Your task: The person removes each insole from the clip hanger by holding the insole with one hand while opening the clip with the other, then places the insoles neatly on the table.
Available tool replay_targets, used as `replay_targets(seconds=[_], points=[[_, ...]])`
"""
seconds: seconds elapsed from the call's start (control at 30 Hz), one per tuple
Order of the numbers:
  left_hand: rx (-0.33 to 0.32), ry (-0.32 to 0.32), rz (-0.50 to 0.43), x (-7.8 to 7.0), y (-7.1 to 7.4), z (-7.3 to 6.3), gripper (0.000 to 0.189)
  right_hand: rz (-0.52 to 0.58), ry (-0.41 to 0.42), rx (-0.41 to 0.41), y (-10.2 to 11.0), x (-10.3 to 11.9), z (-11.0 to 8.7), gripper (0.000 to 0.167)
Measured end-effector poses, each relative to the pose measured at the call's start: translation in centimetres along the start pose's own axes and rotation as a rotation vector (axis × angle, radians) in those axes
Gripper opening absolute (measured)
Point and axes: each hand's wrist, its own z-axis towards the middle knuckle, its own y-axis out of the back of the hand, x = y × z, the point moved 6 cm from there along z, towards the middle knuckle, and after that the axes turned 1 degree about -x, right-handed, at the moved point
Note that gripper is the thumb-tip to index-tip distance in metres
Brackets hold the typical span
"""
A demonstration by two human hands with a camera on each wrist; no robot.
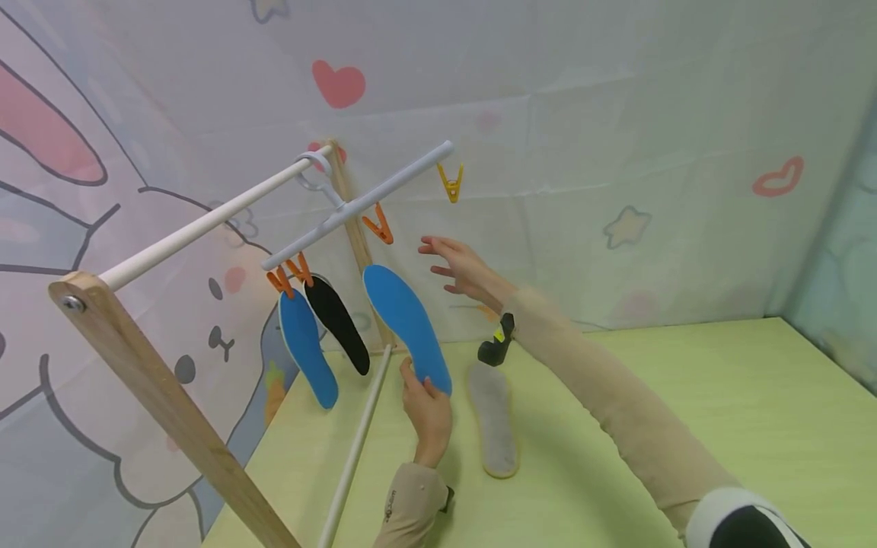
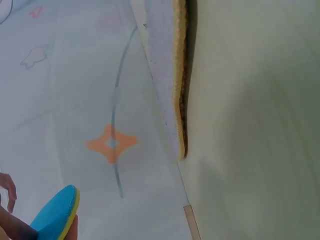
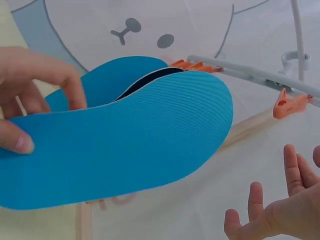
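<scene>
My left hand point(image 1: 429, 415) pinches the lower end of a blue insole point(image 1: 407, 323), which stands tilted below the hanger bar. In the right wrist view the left thumb lies on the blue face of the insole point(image 3: 130, 145), with fingers behind its edge. My right hand point(image 1: 469, 270) reaches out to the right of that insole with fingers spread, holding nothing. From the white hanger point(image 1: 363, 202), orange clips hold another blue insole point(image 1: 306, 350) and a black insole point(image 1: 337, 323). An orange clip point(image 1: 379, 225) and a yellow clip point(image 1: 451, 184) farther along the bar hold nothing.
A grey insole point(image 1: 495, 422) with a yellowish edge lies on the pale green table point(image 1: 671, 426). The hanger hooks over the white rail point(image 1: 212, 219) of a rack, whose wooden post point(image 1: 171, 403) rises at the near left. A patterned cloth point(image 1: 617, 106) hangs behind.
</scene>
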Motion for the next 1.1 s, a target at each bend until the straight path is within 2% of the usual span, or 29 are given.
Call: replay_targets(seconds=[0.23,0.7,1.1], points=[[0.032,-0.003,-0.01,-0.3,-0.1,-0.2,0.04,-0.042,0.027,0.029,1.3,-0.4,-1.6,0.044],[0.04,-0.014,-0.003,-1.1,0.4,-0.5,0.039,-0.079,0.052,0.098,1.3,-0.7,-4.5,0.042],[0.109,-0.054,-0.015,-2.4,0.9,-0.5,0.034,-0.147,0.11,0.132,2.5,-1.3,-6.4,0.043]])
